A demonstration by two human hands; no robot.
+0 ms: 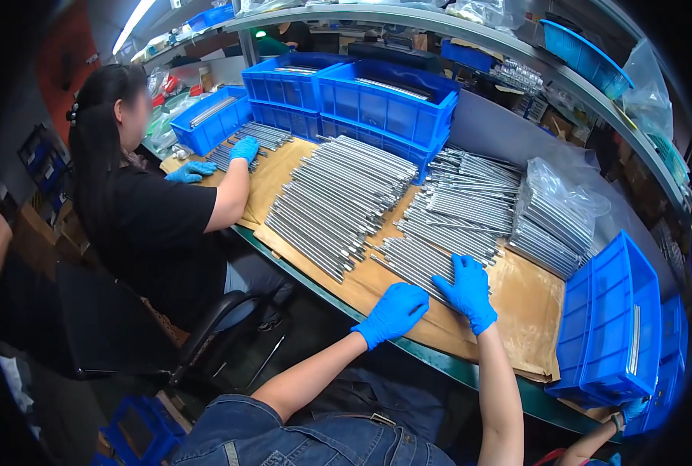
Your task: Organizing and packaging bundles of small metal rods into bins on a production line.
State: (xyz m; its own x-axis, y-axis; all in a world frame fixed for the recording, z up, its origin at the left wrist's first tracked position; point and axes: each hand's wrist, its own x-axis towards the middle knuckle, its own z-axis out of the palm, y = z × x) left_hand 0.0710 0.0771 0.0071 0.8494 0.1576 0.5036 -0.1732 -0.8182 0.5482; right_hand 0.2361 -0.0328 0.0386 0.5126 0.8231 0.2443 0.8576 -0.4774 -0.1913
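Both your gloved hands are lying flat, fingers spread, gripping nothing: your left hand (393,311) is pressing the brown paper (526,304), your right hand (468,290) is covering the nearest bundle of metal rods (417,260), probably steadying them. Further rod piles are lying across the surface (437,363) beside blue bins (611,326); a co-worker's gloved hands (244,148) are handling rods opposite.

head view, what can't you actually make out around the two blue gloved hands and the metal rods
- Head view: the right hand lies flat on the metal rods; its palm hides the rods beneath.
- Head view: the left hand covers part of the brown paper; whether a rod lies under it cannot be told.
- Rod ends and surface detail: too small.
- The tilted blue bin: its lower corner is lost in the dark rim.
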